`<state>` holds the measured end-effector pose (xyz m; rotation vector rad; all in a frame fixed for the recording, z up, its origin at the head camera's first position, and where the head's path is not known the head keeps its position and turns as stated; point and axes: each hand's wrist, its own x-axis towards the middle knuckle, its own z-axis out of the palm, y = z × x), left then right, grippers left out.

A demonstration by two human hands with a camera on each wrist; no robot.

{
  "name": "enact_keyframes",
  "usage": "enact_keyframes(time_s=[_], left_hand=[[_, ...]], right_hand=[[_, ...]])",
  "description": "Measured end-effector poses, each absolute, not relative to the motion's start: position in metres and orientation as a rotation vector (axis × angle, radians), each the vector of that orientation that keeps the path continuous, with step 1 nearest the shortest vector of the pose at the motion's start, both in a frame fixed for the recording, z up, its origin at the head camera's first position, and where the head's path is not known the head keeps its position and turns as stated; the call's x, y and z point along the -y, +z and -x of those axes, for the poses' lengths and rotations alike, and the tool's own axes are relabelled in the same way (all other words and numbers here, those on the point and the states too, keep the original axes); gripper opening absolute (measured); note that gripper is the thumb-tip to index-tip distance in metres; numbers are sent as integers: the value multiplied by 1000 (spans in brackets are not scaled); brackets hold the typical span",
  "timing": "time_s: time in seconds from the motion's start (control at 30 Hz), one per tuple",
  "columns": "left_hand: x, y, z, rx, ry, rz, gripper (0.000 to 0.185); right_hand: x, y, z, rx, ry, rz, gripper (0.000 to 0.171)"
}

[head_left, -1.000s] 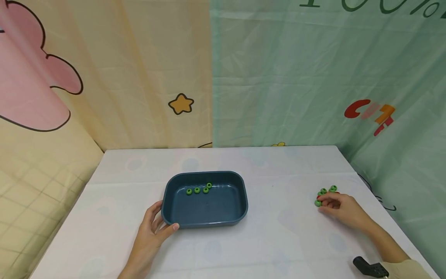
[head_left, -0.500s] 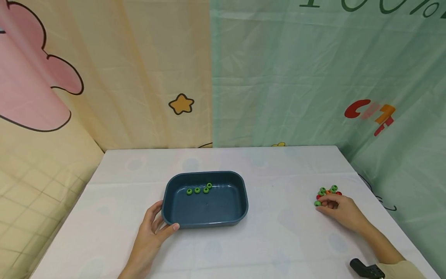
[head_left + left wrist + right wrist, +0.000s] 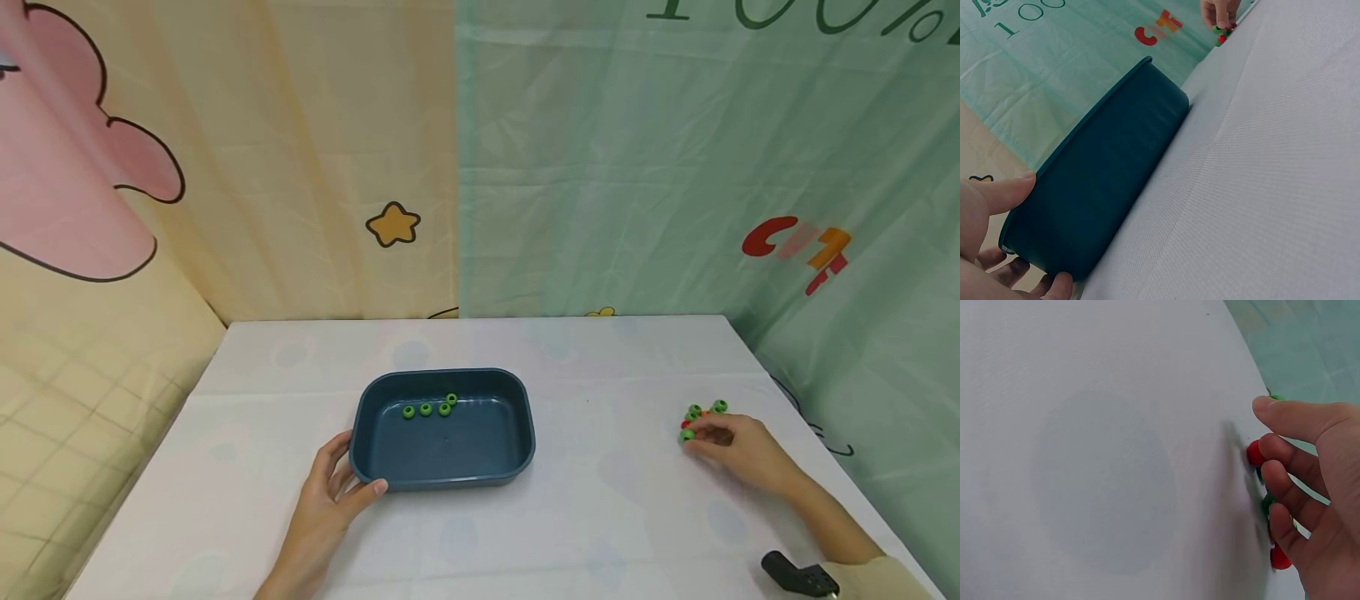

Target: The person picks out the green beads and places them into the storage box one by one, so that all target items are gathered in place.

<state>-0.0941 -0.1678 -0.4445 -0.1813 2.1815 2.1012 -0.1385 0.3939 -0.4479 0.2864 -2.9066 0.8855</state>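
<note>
Curled over the bead pile [image 3: 701,414] at the table's [image 3: 600,517] right edge, my right hand [image 3: 731,446] pinches beads; which, I can't tell. Left hand [image 3: 330,500] grips the tray [image 3: 442,467] corner. Sorting step, I'd judge; next needs a clean lift toward the tray.

**Tray at centre, beads to the right**

The tray [image 3: 442,429] sits mid-table [image 3: 585,508] with four rings [image 3: 429,408] in its far half. The left hand [image 3: 330,492] lies at its near-left corner. Well to the right, a bead pile [image 3: 701,412] lies under the right hand [image 3: 731,450].
</note>
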Motion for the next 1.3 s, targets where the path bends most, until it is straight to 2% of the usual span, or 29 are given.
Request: enact_keyframes(time_s=[0.47,1.3], left_hand=[[167,-445,95,-2178,2115,195,86],[167,-443,94,-2163,2125,195,86]], right_hand=[[-373,-424,167,2927,1031,-309,25],[-313,-400,209,2958,1027,-622,16]])
